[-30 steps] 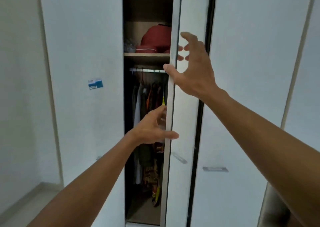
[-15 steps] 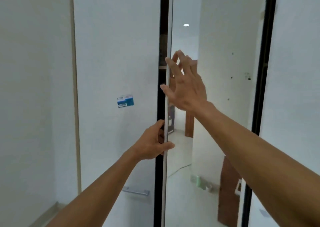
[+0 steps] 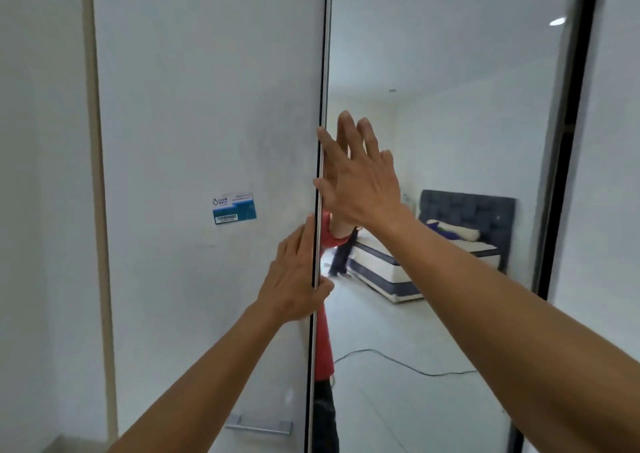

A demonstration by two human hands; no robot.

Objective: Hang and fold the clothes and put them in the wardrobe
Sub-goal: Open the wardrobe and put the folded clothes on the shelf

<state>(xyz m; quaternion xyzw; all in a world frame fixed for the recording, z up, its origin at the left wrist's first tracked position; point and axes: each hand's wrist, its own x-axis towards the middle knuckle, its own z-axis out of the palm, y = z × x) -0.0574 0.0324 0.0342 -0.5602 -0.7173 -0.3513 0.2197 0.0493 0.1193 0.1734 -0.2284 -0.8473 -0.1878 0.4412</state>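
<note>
At the mirrored door [image 3: 450, 106] edge, left hand [image 3: 294, 279] flat, right hand [image 3: 356, 175] spread.

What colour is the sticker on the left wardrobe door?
Blue and white sticker, clearest in the head view.

Two hands, left [image 3: 294, 279] and right [image 3: 356, 175]; two wardrobe doors, one white [image 3: 207, 106] and one mirrored [image 3: 450, 72]; one sticker [image 3: 234, 208]; one door handle [image 3: 258, 424]; one reflected bed [image 3: 450, 245]; one cable [image 3: 398, 359].

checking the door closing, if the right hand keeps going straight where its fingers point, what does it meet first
Most likely the mirrored door: the right hand has straight fingers pointing up and forward at the glass beside its left edge. Contact may already exist; depth is unclear.
</note>
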